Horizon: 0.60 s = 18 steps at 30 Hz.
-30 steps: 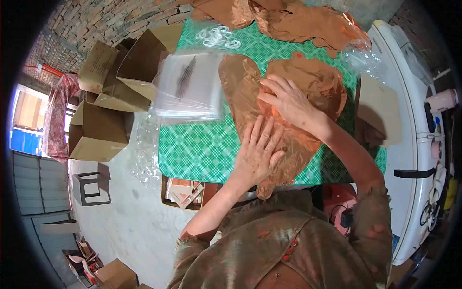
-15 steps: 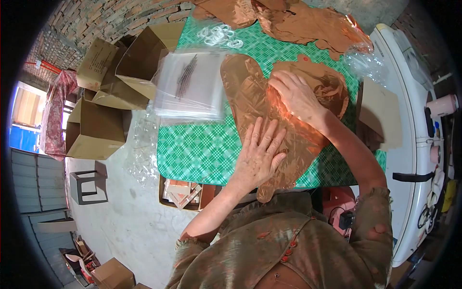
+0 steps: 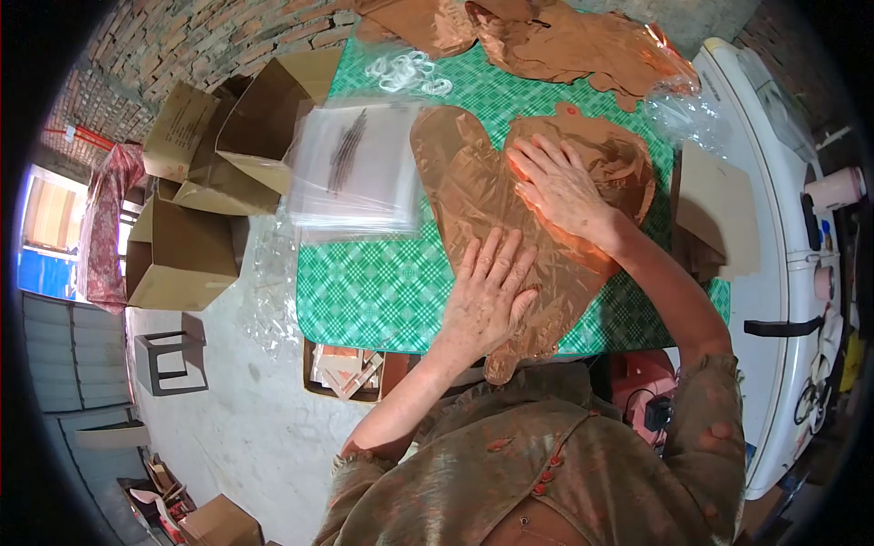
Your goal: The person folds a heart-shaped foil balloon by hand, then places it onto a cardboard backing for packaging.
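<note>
A flat copper-brown foil balloon lies wrinkled on the green checked tablecloth, its narrow tail hanging over the front edge. My left hand rests palm down on its lower part, fingers spread. Higher up and to the right, my right hand lies flat on the foil with its fingers extended. Shiny orange foil shows along a fold beside that hand. Left of the balloon is a stack of clear plastic bags. A small pile of white rings or ties sits behind the bags.
More copper foil balloons cover the table's far end. Open cardboard boxes stand at the left. Cardboard sheets and a white appliance border the right side. A box of flat pieces sits below the front edge.
My right hand's bent fingers have straightened and flattened onto the foil. My left hand stays almost in place. The view has shifted slightly.
</note>
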Motion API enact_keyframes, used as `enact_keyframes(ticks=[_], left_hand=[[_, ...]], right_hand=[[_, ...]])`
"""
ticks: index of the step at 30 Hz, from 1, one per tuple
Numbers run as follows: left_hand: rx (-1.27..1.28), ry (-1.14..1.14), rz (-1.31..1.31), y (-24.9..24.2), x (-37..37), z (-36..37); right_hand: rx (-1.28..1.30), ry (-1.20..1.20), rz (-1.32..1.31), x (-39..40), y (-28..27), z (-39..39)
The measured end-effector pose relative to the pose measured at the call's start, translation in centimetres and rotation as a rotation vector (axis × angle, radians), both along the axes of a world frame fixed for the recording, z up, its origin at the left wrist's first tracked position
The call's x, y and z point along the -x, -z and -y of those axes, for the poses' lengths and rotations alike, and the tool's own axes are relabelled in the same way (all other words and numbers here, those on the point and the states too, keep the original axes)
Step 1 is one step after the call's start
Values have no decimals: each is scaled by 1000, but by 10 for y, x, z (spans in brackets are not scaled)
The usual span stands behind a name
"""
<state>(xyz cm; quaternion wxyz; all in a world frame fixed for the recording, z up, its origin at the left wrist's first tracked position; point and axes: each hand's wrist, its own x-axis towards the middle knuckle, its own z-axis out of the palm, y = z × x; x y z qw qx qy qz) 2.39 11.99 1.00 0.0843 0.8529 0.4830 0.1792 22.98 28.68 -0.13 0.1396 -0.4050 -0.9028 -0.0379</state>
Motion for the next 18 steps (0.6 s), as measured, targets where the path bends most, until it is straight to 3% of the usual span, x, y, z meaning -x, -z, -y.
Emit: enact_keyframes(ticks=[18], left_hand=[[-7,-3,28,-2,1,-1]], right_hand=[[35,-112,76,2,-25,-14]])
